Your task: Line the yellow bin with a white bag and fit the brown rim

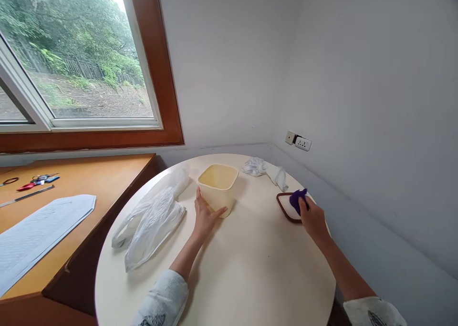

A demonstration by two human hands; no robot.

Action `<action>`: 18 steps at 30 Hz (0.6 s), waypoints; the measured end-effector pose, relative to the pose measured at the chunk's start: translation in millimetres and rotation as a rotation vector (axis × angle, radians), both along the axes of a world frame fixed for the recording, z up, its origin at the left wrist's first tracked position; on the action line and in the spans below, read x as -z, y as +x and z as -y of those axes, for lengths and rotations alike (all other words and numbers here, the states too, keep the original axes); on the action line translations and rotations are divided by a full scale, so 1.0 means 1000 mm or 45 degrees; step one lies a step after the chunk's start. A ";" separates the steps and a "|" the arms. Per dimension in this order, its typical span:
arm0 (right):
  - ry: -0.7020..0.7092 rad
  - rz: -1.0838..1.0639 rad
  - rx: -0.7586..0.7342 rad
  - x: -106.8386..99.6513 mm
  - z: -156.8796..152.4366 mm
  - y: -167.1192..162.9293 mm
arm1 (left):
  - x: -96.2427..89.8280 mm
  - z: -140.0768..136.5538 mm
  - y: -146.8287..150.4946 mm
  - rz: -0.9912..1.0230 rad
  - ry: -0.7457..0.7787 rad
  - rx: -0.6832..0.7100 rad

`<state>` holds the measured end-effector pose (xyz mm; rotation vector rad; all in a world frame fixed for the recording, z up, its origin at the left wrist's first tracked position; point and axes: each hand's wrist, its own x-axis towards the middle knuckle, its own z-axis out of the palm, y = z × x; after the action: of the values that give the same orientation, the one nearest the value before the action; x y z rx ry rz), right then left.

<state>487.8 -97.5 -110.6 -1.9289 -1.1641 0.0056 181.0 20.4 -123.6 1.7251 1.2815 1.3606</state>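
Observation:
A pale yellow square container (217, 188), its open top facing up, stands upright near the middle of the round table. My left hand (206, 216) grips its lower near side, thumb across the front and fingers along the left wall. At the right, my right hand (314, 217) is closed on a bunched purple cloth (299, 201). That cloth is over the right part of a reddish-brown rounded frame (285, 211) lying near the table's edge. Cloth and hand hide part of the frame; whether my fingers also touch it, I cannot tell.
Crumpled white plastic bags (157, 221) lie on the left of the white round table (257, 278). Another crumpled bag (255, 167) sits at the back right. A wooden desk (118, 173) on the left holds papers (46, 235) and scissors (39, 179). Walls rise behind and right.

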 end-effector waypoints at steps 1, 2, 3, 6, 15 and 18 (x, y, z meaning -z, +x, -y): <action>-0.070 0.082 -0.074 0.006 0.002 0.000 | -0.001 -0.001 0.004 -0.062 0.025 -0.015; -0.128 0.146 -0.150 0.013 0.004 0.000 | -0.002 -0.002 0.008 -0.126 0.056 -0.033; -0.167 0.190 -0.215 0.020 0.005 -0.001 | -0.002 -0.003 0.012 -0.182 0.076 -0.055; -0.198 0.234 -0.284 0.040 0.007 -0.006 | -0.002 -0.009 0.025 -0.311 0.079 -0.131; -0.191 0.335 -0.403 0.049 0.014 -0.018 | -0.013 -0.026 0.041 -0.581 -0.008 -0.112; -0.162 0.270 -0.455 0.042 0.023 -0.031 | -0.022 -0.019 0.029 -0.454 -0.165 -0.049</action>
<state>456.7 -120.4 -153.0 -1.8369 -1.6750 0.0698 209.8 38.9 -101.3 1.9162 1.5644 0.9921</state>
